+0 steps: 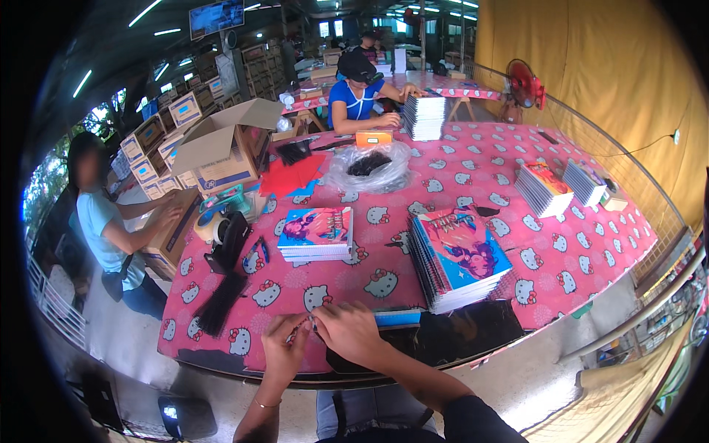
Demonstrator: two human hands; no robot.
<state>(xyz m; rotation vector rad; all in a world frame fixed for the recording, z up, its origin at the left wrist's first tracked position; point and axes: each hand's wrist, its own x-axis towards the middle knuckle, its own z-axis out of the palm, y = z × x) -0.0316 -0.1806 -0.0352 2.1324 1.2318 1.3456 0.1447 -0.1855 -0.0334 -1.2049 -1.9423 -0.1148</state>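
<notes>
Both my hands were in close at the near edge of the pink table [591, 273]. Left hand [283, 347]: thumb and fingers pinched nearly together. Right hand [347, 334]: curled over, tips just beside the left's. Small dark piece [310, 320] at the fingertips, too tiny to ID; couldn't tell which hand had it. A blue strip [397, 318] lay just right of my right hand, flat, bright, partly hidden. Beyond it, thick notebook stack [461, 255]: pink-and-blue illustrated cover, dark coil spines on the left, white page edges.
</notes>
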